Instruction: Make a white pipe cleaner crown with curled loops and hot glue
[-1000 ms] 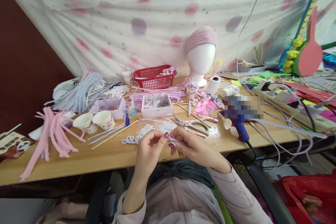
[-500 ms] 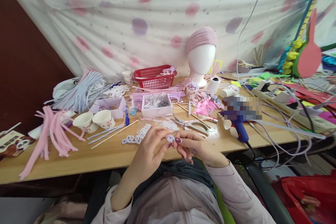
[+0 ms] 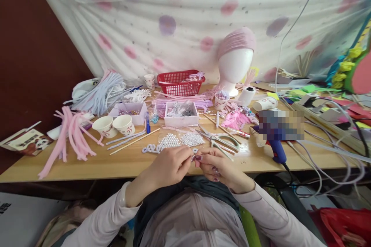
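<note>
My left hand [image 3: 171, 165] is closed at the table's front edge, its fingertips meeting those of my right hand [image 3: 218, 165]. The right thumb and index finger are pinched, with the other fingers curled. What sits between the fingertips is mostly hidden. A small pale ring [image 3: 195, 150] shows just above them. Behind the hands lie white pearl beads [image 3: 191, 139], a row of pale looped rings [image 3: 151, 148] at the left, and scissors [image 3: 224, 139] with light green handles at the right.
Paper cups [image 3: 124, 124], a white box of small parts [image 3: 182, 115] and a red basket [image 3: 179, 85] stand farther back. Pink strips [image 3: 69, 135] lie left. A foam head [image 3: 236, 65] stands behind; a blue glue gun [image 3: 276, 148] and cables lie right.
The view has shifted, so the table things sit farther right. My left fingers have curled in, and the pale ring earlier visible between my fingertips is now mostly hidden.
</note>
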### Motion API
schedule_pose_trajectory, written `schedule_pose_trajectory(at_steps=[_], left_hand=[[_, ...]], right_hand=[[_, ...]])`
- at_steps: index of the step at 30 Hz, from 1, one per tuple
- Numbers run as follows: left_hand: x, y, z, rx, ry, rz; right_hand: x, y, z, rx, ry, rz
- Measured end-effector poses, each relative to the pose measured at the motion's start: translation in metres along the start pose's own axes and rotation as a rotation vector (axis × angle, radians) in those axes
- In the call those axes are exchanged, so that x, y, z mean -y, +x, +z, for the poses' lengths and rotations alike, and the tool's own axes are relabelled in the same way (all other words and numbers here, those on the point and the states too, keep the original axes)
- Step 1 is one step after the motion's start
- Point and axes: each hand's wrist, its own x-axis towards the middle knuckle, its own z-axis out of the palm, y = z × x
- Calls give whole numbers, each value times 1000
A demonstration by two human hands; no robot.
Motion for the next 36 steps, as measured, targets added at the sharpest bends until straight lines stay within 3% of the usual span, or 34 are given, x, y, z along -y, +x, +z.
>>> schedule_pose_trajectory(at_steps=[4, 8, 9, 11, 14, 18, 20, 25, 29, 32, 36], left_hand=[[-6, -2, -4, 87, -305, -298], [-7, -3, 0, 209, -645, -596], [-7, -2, 3, 214, -712, -642], [-6, -2, 7, 174, -819, -700], [-4, -2, 14, -1, -915, -707], [3, -3, 21, -315, -998, -684], [5, -2, 25, -426, -1057, -688], [1, 10, 33, -572, -1204, -669], [-4, 23, 31, -651, -1272, -632], [-5, 30, 29, -719, -1320, -614], [-12, 41, 27, -782, -1448, -610]], right_hand=[[-1, -7, 9, -61, -247, -128], [-5, -15, 15, -42, -1183, -518], [-4, -16, 15, -11, -1401, -580], [0, -19, 10, 32, -1612, -572], [16, -27, -8, -47, -1590, -446], [28, -40, -45, -406, -1613, -295], [24, -41, -59, -498, -1679, -206], [9, -27, -71, -542, -1741, -132], [22, -38, -75, -552, -1719, -113], [37, -64, -81, -556, -1471, -57], [39, -85, -79, -471, -1028, -134]])
